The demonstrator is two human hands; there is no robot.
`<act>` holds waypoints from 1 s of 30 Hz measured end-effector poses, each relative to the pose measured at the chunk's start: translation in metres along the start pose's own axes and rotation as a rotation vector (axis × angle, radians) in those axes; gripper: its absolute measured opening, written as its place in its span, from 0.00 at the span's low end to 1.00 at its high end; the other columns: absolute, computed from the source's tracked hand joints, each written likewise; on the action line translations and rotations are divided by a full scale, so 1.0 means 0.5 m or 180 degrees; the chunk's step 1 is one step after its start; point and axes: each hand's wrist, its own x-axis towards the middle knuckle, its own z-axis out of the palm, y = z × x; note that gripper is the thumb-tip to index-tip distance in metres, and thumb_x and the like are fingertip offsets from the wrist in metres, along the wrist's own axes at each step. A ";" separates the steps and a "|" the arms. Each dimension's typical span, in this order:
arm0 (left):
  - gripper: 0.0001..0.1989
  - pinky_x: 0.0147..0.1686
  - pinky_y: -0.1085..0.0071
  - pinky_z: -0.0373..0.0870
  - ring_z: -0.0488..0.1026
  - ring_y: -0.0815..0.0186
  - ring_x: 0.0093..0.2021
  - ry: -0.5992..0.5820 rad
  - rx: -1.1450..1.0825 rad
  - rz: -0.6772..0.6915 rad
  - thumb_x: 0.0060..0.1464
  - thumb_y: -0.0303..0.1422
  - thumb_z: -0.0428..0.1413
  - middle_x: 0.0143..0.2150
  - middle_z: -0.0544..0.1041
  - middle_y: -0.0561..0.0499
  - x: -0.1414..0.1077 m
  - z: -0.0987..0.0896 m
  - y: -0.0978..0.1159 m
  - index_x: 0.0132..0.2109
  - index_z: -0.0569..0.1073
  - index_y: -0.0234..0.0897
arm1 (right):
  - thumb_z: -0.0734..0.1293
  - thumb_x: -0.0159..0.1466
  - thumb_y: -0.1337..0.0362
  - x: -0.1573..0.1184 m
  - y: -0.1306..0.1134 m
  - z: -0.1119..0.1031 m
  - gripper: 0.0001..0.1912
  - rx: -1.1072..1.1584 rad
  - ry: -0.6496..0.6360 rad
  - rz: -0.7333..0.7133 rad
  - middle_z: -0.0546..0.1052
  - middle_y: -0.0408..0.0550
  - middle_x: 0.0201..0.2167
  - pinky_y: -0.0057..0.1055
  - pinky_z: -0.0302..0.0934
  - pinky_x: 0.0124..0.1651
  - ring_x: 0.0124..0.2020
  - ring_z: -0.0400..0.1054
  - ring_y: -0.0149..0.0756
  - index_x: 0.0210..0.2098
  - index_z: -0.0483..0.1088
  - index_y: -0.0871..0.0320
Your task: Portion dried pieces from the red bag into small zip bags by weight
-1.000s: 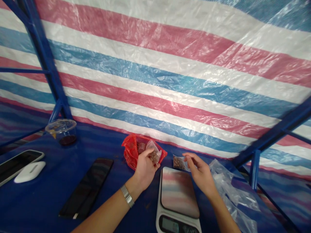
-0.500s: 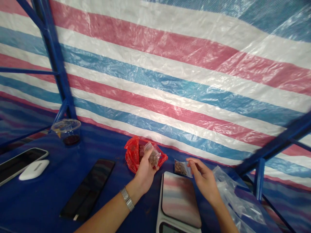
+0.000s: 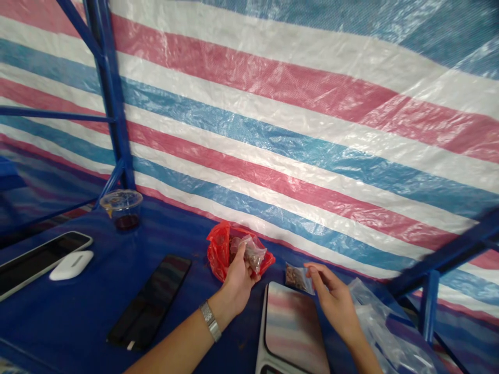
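My left hand [image 3: 238, 280] grips a small clear zip bag [image 3: 254, 253] with brownish bits in it. It holds this bag over the mouth of a crumpled red plastic bag [image 3: 219, 254], which has dark reddish-brown contents partly hidden by the hand. To the right, my right hand [image 3: 334, 298] has its thumb and fingertips pinched at the clear end of a second zip bag [image 3: 295, 276], filled with brown pieces and lying behind the scale. Between my forearms stands a flat digital scale [image 3: 294, 324] with nothing on its shiny plate; its display is mostly cut off below.
Several clear plastic bags [image 3: 390, 332] lie at the right. On the left are a dark phone-like slab [image 3: 150, 301], a white earbud case [image 3: 71, 265], a phone [image 3: 47, 259] and a clear cup [image 3: 125, 210] with dark liquid. Striped sheeting [image 3: 273, 130] and blue frame bars [image 3: 117, 104] enclose the table.
The view has shifted slightly, so everything sits a little further right and the near items lower. Both hands keep about the same place relative to their bags.
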 end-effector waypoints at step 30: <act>0.28 0.59 0.54 0.73 0.75 0.52 0.60 -0.1581 0.4739 0.3806 0.70 0.45 0.51 0.61 0.77 0.40 -0.036 -0.043 -0.037 0.69 0.63 0.37 | 0.66 0.72 0.56 -0.025 -0.079 0.033 0.11 0.0481 -0.0344 -0.0539 0.79 0.46 0.35 0.31 0.62 0.37 0.33 0.69 0.35 0.42 0.79 0.54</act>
